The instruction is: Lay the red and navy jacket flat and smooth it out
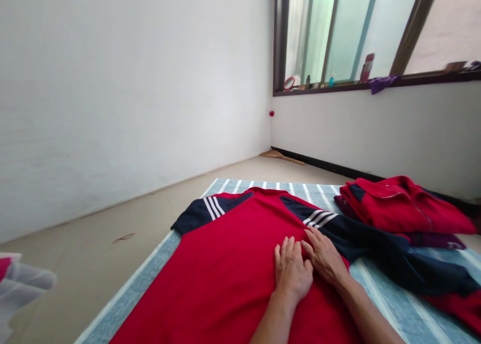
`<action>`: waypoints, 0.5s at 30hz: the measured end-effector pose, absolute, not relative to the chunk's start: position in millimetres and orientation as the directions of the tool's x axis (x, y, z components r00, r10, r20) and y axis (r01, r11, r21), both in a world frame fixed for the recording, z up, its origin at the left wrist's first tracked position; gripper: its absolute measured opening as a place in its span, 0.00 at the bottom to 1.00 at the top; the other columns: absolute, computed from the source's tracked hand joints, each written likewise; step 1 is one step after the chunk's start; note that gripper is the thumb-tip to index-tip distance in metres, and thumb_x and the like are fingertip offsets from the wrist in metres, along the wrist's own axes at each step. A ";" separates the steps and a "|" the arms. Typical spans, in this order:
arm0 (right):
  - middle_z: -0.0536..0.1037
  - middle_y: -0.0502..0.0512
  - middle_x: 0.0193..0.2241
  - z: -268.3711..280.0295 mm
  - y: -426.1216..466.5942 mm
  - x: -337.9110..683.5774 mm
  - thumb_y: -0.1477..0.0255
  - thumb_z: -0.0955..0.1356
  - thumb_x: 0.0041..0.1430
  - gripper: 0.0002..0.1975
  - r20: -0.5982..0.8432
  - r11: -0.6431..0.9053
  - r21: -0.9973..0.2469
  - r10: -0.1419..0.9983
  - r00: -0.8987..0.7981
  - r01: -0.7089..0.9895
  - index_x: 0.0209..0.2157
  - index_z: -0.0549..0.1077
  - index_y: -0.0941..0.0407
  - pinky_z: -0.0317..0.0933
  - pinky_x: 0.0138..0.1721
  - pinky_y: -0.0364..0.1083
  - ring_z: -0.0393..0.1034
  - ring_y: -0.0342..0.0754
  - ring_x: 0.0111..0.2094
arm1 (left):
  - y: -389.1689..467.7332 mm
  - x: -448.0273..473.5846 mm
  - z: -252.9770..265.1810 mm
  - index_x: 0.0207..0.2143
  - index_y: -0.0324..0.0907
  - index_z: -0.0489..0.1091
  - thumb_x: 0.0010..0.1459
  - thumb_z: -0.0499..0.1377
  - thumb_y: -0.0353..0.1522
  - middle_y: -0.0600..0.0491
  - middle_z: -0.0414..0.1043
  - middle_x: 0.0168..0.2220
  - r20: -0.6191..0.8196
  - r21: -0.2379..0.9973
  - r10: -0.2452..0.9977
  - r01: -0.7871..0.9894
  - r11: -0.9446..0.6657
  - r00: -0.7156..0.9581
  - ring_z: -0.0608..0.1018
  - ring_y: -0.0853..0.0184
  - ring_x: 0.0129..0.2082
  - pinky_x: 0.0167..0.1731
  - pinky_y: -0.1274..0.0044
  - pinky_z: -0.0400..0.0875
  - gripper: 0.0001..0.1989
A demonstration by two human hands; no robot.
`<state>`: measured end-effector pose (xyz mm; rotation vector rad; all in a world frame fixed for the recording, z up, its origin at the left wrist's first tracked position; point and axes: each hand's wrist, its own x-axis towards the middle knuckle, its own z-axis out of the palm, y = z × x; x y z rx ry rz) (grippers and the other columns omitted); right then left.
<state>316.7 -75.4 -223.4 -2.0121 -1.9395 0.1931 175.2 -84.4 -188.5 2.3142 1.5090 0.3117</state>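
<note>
A red jacket [221, 269] with navy shoulders and white stripes lies spread out, its plain panel facing up and its collar at the far end. My left hand [293, 271] rests palm down on the red panel, fingers stretched forward. Just to its right, my right hand [325, 256] lies on the cloth below the striped shoulder, fingers extended and the fingertips close to the left hand. Small wrinkles run around both hands. The right navy sleeve [394, 259] stretches out to the right, while only the upper part of the left sleeve shows.
Under the jacket is a blue-and-white striped sheet [150, 274]. A stack of folded red clothes [402, 203] sits at the right. White sheer fabric [26, 281] shows at the left edge. A broom [280, 156] lies by the far corner, and small items line the window sill [338, 87].
</note>
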 end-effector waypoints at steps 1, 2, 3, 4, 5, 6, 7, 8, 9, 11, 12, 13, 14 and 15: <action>0.58 0.61 0.63 -221.6 -76.6 314.1 0.63 0.54 0.67 0.24 0.143 -0.011 -0.321 0.988 0.060 0.947 0.59 0.62 0.58 0.47 0.61 0.54 0.50 0.52 0.64 | -82.0 174.7 -187.5 0.59 0.42 0.62 0.60 0.48 0.35 0.52 0.56 0.64 -0.017 0.417 0.920 0.839 -0.350 0.392 0.55 0.65 0.65 0.64 0.67 0.45 0.24; 0.57 0.61 0.63 -219.8 -77.8 311.4 0.63 0.55 0.67 0.25 0.146 -0.014 -0.309 0.987 0.062 0.951 0.60 0.62 0.58 0.47 0.61 0.55 0.49 0.53 0.64 | -79.8 174.5 -186.0 0.57 0.44 0.64 0.60 0.49 0.34 0.53 0.57 0.64 -0.023 0.415 0.924 0.845 -0.338 0.381 0.56 0.66 0.64 0.64 0.68 0.47 0.23; 0.57 0.61 0.64 -218.0 -78.8 308.8 0.63 0.55 0.67 0.25 0.144 -0.020 -0.295 0.988 0.065 0.955 0.60 0.62 0.58 0.46 0.61 0.55 0.48 0.53 0.65 | -77.8 174.6 -183.8 0.55 0.44 0.66 0.60 0.49 0.34 0.53 0.59 0.63 -0.031 0.406 0.927 0.852 -0.331 0.375 0.58 0.66 0.64 0.63 0.68 0.49 0.21; 0.57 0.61 0.64 -216.3 -79.7 306.4 0.62 0.55 0.67 0.25 0.136 -0.027 -0.281 0.988 0.067 0.959 0.60 0.61 0.58 0.45 0.62 0.56 0.47 0.53 0.65 | -76.0 174.9 -181.0 0.53 0.45 0.67 0.59 0.49 0.33 0.53 0.60 0.62 -0.036 0.393 0.928 0.859 -0.328 0.371 0.59 0.65 0.63 0.62 0.69 0.51 0.20; 0.56 0.61 0.64 -214.6 -80.5 304.5 0.62 0.55 0.67 0.26 0.125 -0.035 -0.268 0.990 0.071 0.963 0.60 0.61 0.58 0.44 0.62 0.56 0.47 0.54 0.65 | -74.5 175.5 -177.5 0.52 0.44 0.68 0.59 0.50 0.33 0.52 0.61 0.62 -0.039 0.378 0.929 0.866 -0.328 0.369 0.61 0.65 0.62 0.62 0.69 0.53 0.19; 0.56 0.62 0.64 -213.0 -81.2 302.9 0.62 0.55 0.67 0.26 0.113 -0.043 -0.257 0.991 0.074 0.966 0.61 0.61 0.59 0.43 0.62 0.56 0.47 0.54 0.65 | -73.2 176.2 -173.4 0.51 0.44 0.69 0.59 0.50 0.32 0.51 0.64 0.60 -0.040 0.362 0.928 0.871 -0.331 0.369 0.63 0.65 0.61 0.61 0.71 0.55 0.18; 0.56 0.62 0.64 -211.4 -81.7 301.8 0.62 0.55 0.67 0.26 0.102 -0.047 -0.250 0.992 0.074 0.967 0.61 0.61 0.59 0.43 0.62 0.56 0.46 0.54 0.65 | -71.7 177.0 -168.9 0.49 0.43 0.71 0.59 0.50 0.32 0.50 0.67 0.57 -0.042 0.345 0.928 0.877 -0.334 0.370 0.66 0.64 0.59 0.59 0.72 0.58 0.17; 0.55 0.62 0.64 -210.0 -82.1 301.1 0.62 0.55 0.66 0.26 0.094 -0.049 -0.248 0.993 0.075 0.967 0.61 0.61 0.59 0.43 0.62 0.55 0.46 0.54 0.65 | -69.9 178.0 -164.1 0.47 0.42 0.72 0.59 0.50 0.31 0.49 0.71 0.54 -0.043 0.327 0.929 0.884 -0.335 0.368 0.69 0.64 0.56 0.57 0.72 0.61 0.17; 0.55 0.62 0.64 -208.8 -82.5 300.7 0.62 0.55 0.66 0.26 0.088 -0.050 -0.252 0.993 0.075 0.967 0.61 0.61 0.59 0.42 0.62 0.55 0.46 0.54 0.65 | -67.4 179.2 -159.3 0.45 0.41 0.73 0.59 0.50 0.31 0.48 0.73 0.50 -0.041 0.307 0.930 0.891 -0.335 0.364 0.72 0.63 0.53 0.55 0.72 0.63 0.16; 0.55 0.62 0.64 -207.3 -82.8 300.5 0.62 0.55 0.66 0.26 0.085 -0.047 -0.267 0.994 0.072 0.962 0.61 0.61 0.59 0.42 0.62 0.55 0.46 0.54 0.65 | -59.3 182.2 -150.7 0.44 0.39 0.73 0.59 0.49 0.30 0.47 0.75 0.46 -0.028 0.266 0.935 0.904 -0.334 0.354 0.75 0.61 0.49 0.52 0.70 0.66 0.16; 0.55 0.62 0.64 -207.1 -82.8 300.5 0.61 0.55 0.66 0.27 0.089 -0.044 -0.276 0.993 0.071 0.960 0.61 0.61 0.59 0.43 0.62 0.55 0.46 0.55 0.65 | -53.4 184.2 -147.5 0.45 0.38 0.73 0.59 0.49 0.30 0.45 0.75 0.46 -0.017 0.247 0.937 0.910 -0.333 0.348 0.75 0.60 0.49 0.53 0.69 0.66 0.16; 0.55 0.63 0.64 -207.4 -82.6 300.5 0.61 0.56 0.66 0.27 0.097 -0.041 -0.285 0.993 0.071 0.958 0.61 0.61 0.59 0.43 0.62 0.55 0.47 0.55 0.65 | -46.3 186.5 -145.3 0.46 0.37 0.72 0.59 0.50 0.30 0.44 0.74 0.48 -0.003 0.229 0.939 0.914 -0.334 0.343 0.74 0.59 0.50 0.54 0.69 0.64 0.16; 0.56 0.63 0.64 -207.9 -82.4 300.5 0.60 0.56 0.66 0.27 0.106 -0.040 -0.292 0.992 0.074 0.955 0.61 0.61 0.59 0.43 0.62 0.55 0.47 0.55 0.65 | -38.5 189.1 -144.4 0.47 0.37 0.71 0.59 0.50 0.29 0.43 0.72 0.50 0.013 0.214 0.941 0.918 -0.334 0.339 0.72 0.59 0.53 0.55 0.69 0.63 0.17; 0.56 0.63 0.64 -208.7 -82.0 300.5 0.60 0.56 0.65 0.27 0.114 -0.041 -0.298 0.990 0.079 0.954 0.60 0.61 0.59 0.43 0.62 0.55 0.47 0.55 0.65 | -30.3 191.8 -144.8 0.49 0.36 0.70 0.59 0.50 0.29 0.43 0.70 0.53 0.027 0.202 0.942 0.921 -0.332 0.333 0.70 0.59 0.55 0.56 0.69 0.61 0.17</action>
